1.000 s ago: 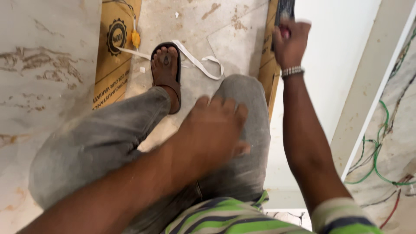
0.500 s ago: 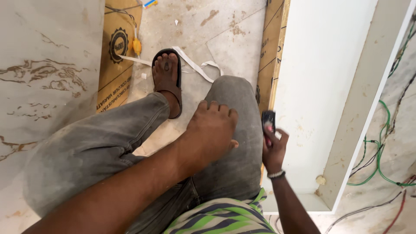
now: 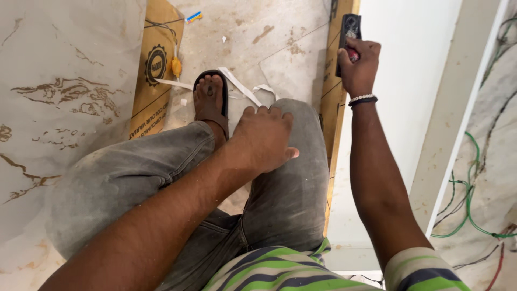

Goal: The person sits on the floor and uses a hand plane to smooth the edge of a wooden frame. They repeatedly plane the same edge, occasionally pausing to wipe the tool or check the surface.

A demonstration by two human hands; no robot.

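Dusty marble floor point(image 3: 258, 37), person crouching beside a white panel point(image 3: 409, 81). Left hand point(image 3: 264, 137) lies flat, fingers together, on the right knee point(image 3: 293, 116). Right hand point(image 3: 360, 64) grips a black tool point(image 3: 349, 32) against the panel's left edge; it may slip and scratch the panel. Loose wires point(image 3: 468, 199) could snag.

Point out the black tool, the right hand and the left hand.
black tool point(image 3: 350, 27), head view, on its upper body above the fingers.
right hand point(image 3: 360, 64), head view, on the back of the hand gripping the tool.
left hand point(image 3: 265, 140), head view, on the back of the hand resting on the knee.
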